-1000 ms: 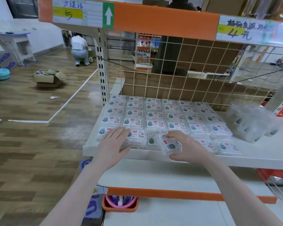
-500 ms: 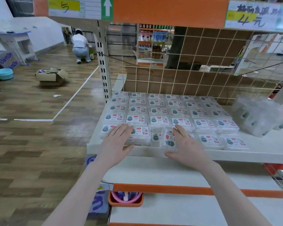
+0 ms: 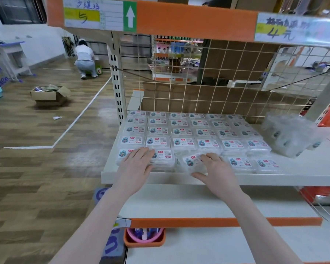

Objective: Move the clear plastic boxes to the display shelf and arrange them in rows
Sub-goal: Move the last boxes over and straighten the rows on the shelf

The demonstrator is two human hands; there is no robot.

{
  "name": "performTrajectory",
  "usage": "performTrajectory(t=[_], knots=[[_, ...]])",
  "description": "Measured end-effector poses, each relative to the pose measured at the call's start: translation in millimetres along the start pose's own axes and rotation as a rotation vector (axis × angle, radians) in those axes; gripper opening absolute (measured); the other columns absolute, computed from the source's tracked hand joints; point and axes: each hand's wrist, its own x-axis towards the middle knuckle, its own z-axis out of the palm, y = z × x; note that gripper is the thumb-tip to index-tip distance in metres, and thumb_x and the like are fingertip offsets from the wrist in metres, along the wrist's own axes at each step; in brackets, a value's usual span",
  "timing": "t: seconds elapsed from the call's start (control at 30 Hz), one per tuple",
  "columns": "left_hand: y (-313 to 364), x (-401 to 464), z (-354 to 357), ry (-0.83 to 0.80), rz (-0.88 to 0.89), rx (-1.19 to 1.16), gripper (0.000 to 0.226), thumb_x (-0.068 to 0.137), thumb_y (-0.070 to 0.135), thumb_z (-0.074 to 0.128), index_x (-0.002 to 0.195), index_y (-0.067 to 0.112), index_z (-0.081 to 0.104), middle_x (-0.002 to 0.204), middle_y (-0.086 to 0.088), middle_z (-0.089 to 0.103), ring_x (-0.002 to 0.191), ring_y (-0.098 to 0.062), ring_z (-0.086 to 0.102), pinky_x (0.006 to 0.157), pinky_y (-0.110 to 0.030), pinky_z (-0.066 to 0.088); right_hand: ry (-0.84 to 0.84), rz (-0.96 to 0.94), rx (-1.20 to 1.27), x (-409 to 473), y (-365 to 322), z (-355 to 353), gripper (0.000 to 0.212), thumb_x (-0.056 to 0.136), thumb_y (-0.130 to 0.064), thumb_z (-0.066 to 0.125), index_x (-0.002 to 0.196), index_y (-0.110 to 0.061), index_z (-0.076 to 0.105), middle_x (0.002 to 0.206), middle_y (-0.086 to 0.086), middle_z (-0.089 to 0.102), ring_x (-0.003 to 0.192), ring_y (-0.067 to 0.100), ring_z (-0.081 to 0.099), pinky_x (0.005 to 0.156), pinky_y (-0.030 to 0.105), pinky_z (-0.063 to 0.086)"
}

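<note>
Left hand [image 3: 136, 164] lies flat on the near-left boxes [image 3: 161, 157], pinning the row. Right hand [image 3: 215, 168], fingers straight, nudges a tilted box [image 3: 191, 161] into the near-row gap on the shelf [image 3: 303, 173]. Bagged spares [image 3: 290, 134] sit far right.

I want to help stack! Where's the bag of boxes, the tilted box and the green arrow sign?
bag of boxes [image 3: 290, 136], head view, its crinkled front.
tilted box [image 3: 191, 161], head view, its label.
green arrow sign [image 3: 130, 16], head view, the white arrow.

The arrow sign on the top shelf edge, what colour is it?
Green with a white arrow, clearest in the head view.
</note>
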Motion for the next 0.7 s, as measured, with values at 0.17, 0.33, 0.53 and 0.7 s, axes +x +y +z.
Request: performTrajectory(t=[0.17, 0.33, 0.53, 0.7], knots=[[0.9, 1.3, -1.8, -0.012, 0.003, -0.021, 0.047, 0.066, 0.016, 0.084, 0.110, 0.012, 0.067, 0.108, -0.006, 0.068, 0.098, -0.025, 0.066, 0.082, -0.039, 0.054, 0.054, 0.029, -0.004, 6.6, -6.7, 7.4, 0.044, 0.093, -0.034, 0.052, 0.132, -0.014, 0.048, 0.127, 0.003, 0.049, 0.115, 0.020, 0.047, 0.089, 0.027, 0.040], [0.9, 0.9, -5.3, -0.040, -0.012, -0.042, 0.048, 0.063, 0.016, 0.086, 0.107, 0.012, 0.068, 0.106, -0.005, 0.069, 0.096, -0.024, 0.067, 0.080, -0.037, 0.054, 0.072, 0.058, 0.007, 16.7, -14.9, 7.4, 0.040, 0.092, -0.031, 0.053, 0.129, -0.015, 0.051, 0.121, 0.003, 0.051, 0.108, 0.019, 0.051, 0.079, 0.027, 0.044], [0.8, 0.1, -6.4, -0.047, 0.002, -0.045, 0.047, 0.065, 0.013, 0.085, 0.109, 0.010, 0.068, 0.107, -0.007, 0.068, 0.098, -0.026, 0.067, 0.082, -0.040, 0.054, 0.108, 0.061, -0.042, 15.5, -21.1, 12.0, 0.041, 0.092, -0.036, 0.053, 0.127, -0.016, 0.050, 0.117, 0.004, 0.051, 0.107, 0.021, 0.050, 0.079, 0.027, 0.042], [2.4, -0.6, -6.2, -0.061, -0.007, -0.035, 0.046, 0.066, 0.009, 0.082, 0.109, 0.008, 0.067, 0.108, -0.009, 0.068, 0.098, -0.028, 0.066, 0.083, -0.040, 0.053, 0.129, 0.060, -0.108, 15.6, -23.9, 15.2, 0.040, 0.092, -0.040, 0.051, 0.125, -0.017, 0.050, 0.115, 0.004, 0.052, 0.106, 0.021, 0.050, 0.078, 0.027, 0.041]])
